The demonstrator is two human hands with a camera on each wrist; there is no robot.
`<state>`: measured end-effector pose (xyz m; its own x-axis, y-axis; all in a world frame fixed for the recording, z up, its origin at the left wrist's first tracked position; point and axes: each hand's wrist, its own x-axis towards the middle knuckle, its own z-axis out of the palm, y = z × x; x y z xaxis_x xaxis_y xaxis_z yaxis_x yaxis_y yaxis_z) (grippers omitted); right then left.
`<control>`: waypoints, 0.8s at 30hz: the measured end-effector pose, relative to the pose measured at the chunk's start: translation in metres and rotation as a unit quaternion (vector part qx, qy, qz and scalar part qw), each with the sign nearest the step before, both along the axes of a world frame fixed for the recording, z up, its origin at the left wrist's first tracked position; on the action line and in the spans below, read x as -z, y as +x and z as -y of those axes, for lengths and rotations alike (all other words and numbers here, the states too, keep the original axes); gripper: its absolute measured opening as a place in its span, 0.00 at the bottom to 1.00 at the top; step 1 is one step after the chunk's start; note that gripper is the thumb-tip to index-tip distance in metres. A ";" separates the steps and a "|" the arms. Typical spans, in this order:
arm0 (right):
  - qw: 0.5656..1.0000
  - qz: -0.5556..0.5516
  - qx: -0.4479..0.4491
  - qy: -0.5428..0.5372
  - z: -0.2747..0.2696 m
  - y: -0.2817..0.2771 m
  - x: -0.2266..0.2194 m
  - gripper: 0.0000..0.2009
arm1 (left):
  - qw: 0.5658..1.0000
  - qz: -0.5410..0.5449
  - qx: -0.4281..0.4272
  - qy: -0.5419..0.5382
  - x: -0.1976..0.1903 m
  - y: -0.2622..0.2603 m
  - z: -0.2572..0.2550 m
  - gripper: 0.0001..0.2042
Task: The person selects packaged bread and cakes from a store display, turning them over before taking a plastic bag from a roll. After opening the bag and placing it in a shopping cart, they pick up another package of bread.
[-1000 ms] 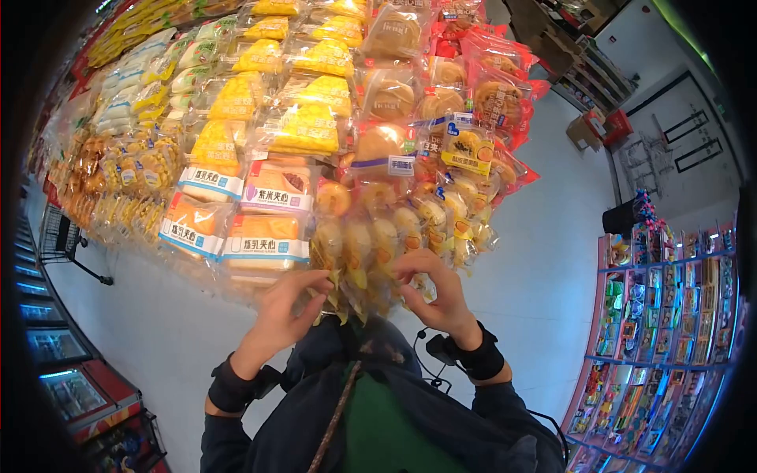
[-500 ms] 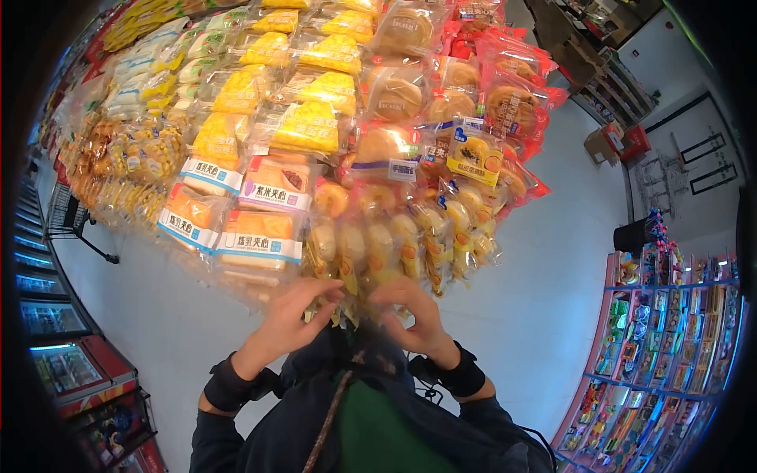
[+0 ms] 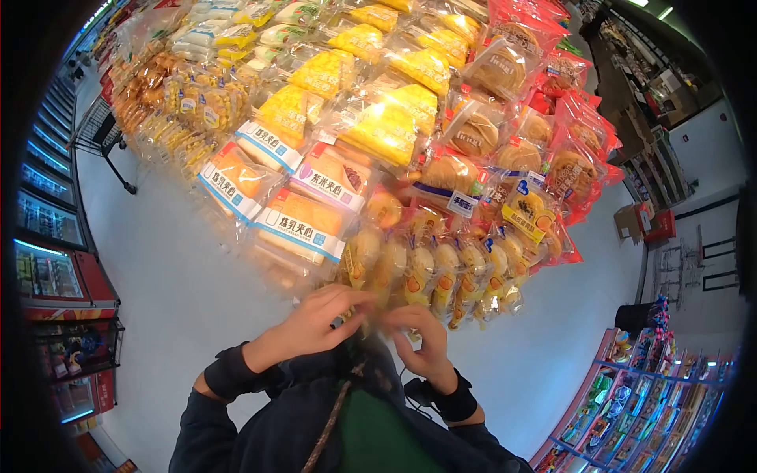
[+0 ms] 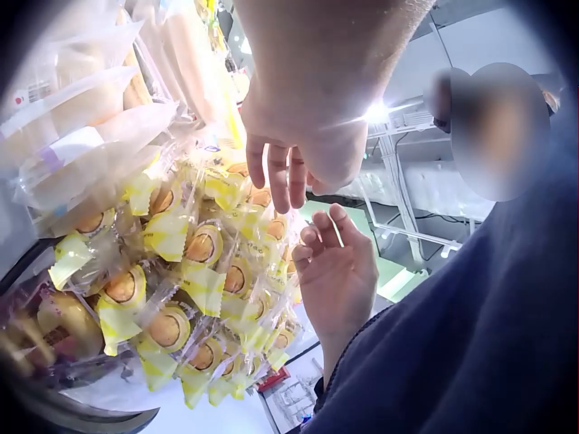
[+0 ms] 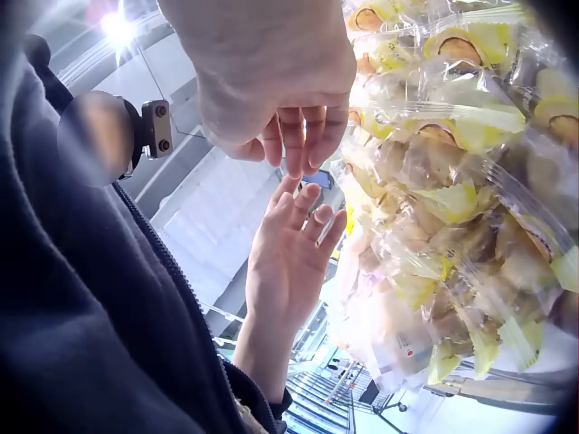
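My left hand (image 3: 323, 323) is in front of the near edge of the bread display, fingers loosely bent and nothing visible in them. Facing it is my right hand (image 3: 422, 339), its fingers also loosely bent and holding nothing that shows. The two sets of fingertips come close together in the right wrist view. Just beyond them hang small round buns in clear wrappers with yellow ends (image 3: 418, 272), stacked in several rows. The left wrist view shows these bun packets (image 4: 204, 258) beside both hands. Packs of filled toast bread (image 3: 300, 225) lie to the left of the buns.
Yellow cake packs (image 3: 394, 126) and red bags of round bread (image 3: 572, 169) fill the display further back. A shopping cart (image 3: 102, 134) stands on the left near the fridges (image 3: 47, 276). Shelves of small goods (image 3: 631, 394) stand at lower right.
My hands have drawn closer together and back from the bun packets. The head view has turned, so the display sits further right and tilted.
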<state>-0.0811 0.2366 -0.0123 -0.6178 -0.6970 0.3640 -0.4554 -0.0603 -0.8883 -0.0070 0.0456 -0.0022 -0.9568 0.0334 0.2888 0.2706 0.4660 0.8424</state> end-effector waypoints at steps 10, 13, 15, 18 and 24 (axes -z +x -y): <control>0.999 -0.036 -0.025 -0.021 0.053 0.020 -0.014 0.12 | 0.999 -0.013 -0.049 0.015 -0.008 0.042 0.045 0.17; 0.999 0.006 -0.037 -0.020 0.080 0.038 -0.015 0.13 | 0.998 -0.014 -0.066 -0.003 -0.010 0.064 0.071 0.17; 0.999 0.023 -0.046 -0.014 0.099 0.051 -0.013 0.13 | 0.996 -0.015 -0.084 -0.008 -0.011 0.081 0.089 0.17; 0.998 0.034 -0.049 0.002 0.131 0.073 -0.003 0.12 | 0.994 -0.010 -0.110 0.002 -0.009 0.109 0.115 0.17; 0.996 0.049 -0.065 0.031 0.189 0.110 0.004 0.10 | 0.987 0.022 -0.157 0.030 0.003 0.162 0.168 0.17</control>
